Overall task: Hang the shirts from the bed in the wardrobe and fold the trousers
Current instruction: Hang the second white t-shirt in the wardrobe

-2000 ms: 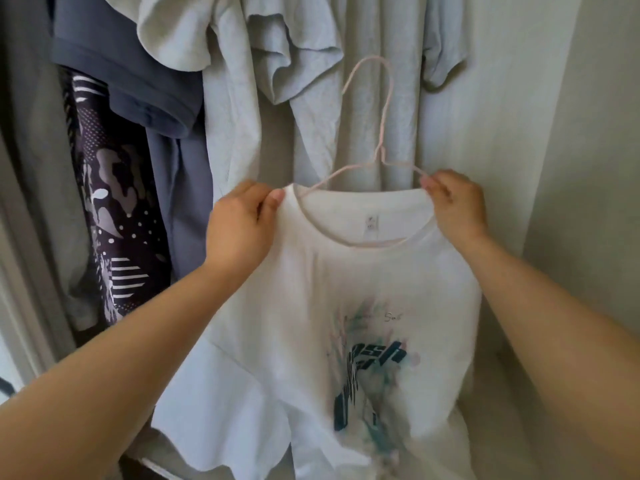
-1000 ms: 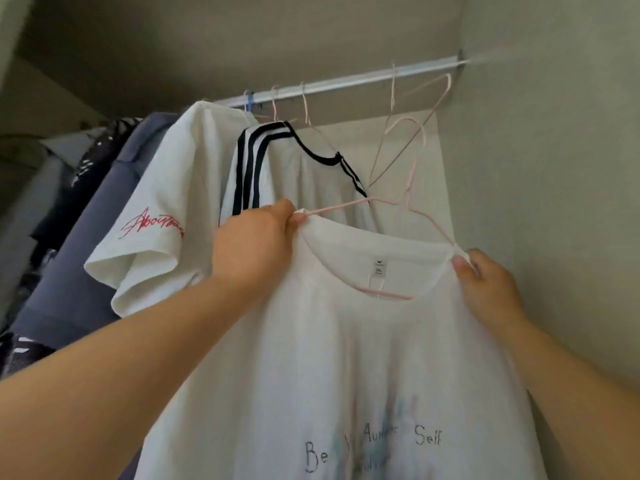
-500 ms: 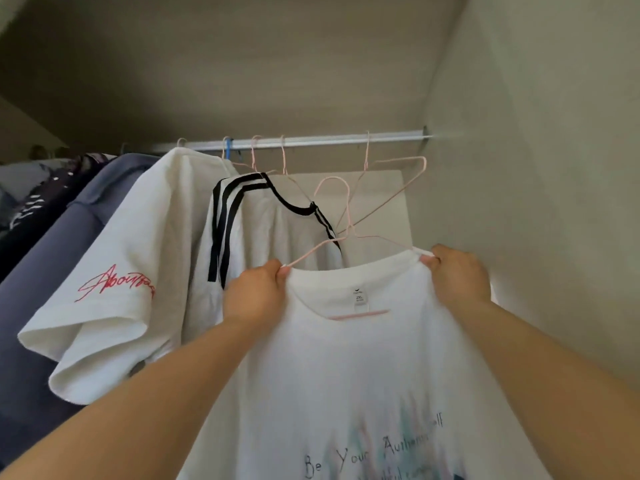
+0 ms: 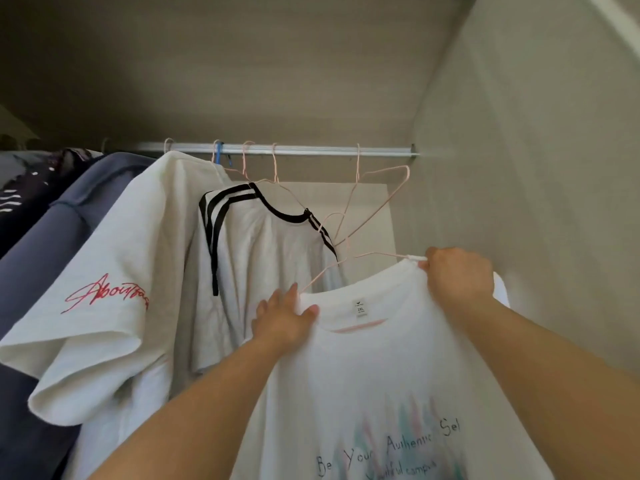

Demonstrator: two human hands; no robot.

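A white printed T-shirt sits on a thin pink wire hanger, held up inside the wardrobe below the metal rail. My left hand pinches the shirt's left shoulder at the collar, thumb in front. My right hand grips the right shoulder and the hanger's end. The hanger's hook is well below the rail and hangs on nothing.
On the rail hang a white shirt with red script, a white shirt with black stripes, an empty pink hanger and dark garments at the left. The wardrobe side wall is close on the right.
The view has tilted up from the hanging clothes to the rail. Both hands have lifted the shirt on its hanger towards the rail, keeping hold of the shoulders.
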